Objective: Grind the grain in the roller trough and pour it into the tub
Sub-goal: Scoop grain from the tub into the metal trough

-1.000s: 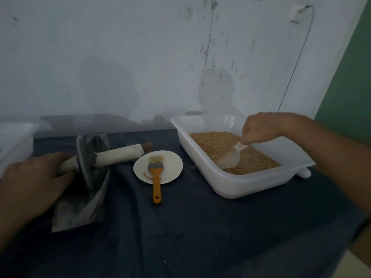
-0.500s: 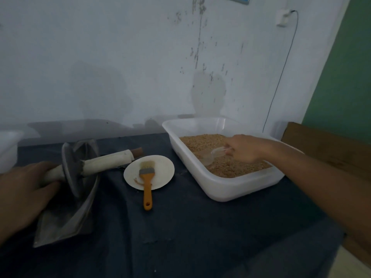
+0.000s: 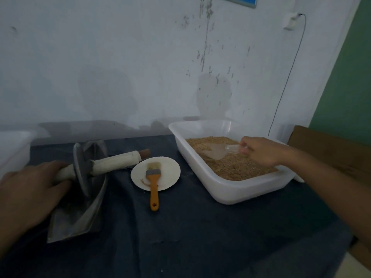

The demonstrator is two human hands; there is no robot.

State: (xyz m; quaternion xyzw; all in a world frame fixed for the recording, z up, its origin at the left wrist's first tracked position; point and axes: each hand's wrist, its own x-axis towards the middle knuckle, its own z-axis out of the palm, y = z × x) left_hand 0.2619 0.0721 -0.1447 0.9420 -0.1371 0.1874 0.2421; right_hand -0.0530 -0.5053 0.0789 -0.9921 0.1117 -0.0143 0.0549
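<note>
A grey metal roller trough (image 3: 80, 213) lies on the dark cloth at the left. Its disc wheel (image 3: 81, 169) stands in it on a cloth-wrapped axle (image 3: 116, 162). My left hand (image 3: 30, 193) grips the near end of that axle. At the right a white tub (image 3: 226, 189) holds brown grain (image 3: 236, 167). My right hand (image 3: 261, 151) holds the handle of a clear plastic scoop (image 3: 218, 152), whose bowl lies on the grain.
A white round plate (image 3: 170, 173) with an orange-handled brush (image 3: 153, 183) sits between trough and tub. Another white tub (image 3: 14, 147) stands at the far left. The wall runs close behind; a brown board (image 3: 331, 149) stands at the right.
My right hand has lowered the scoop from upright to flat and moved it toward the back of the tub. The view has tilted upward. My left hand stays on the axle.
</note>
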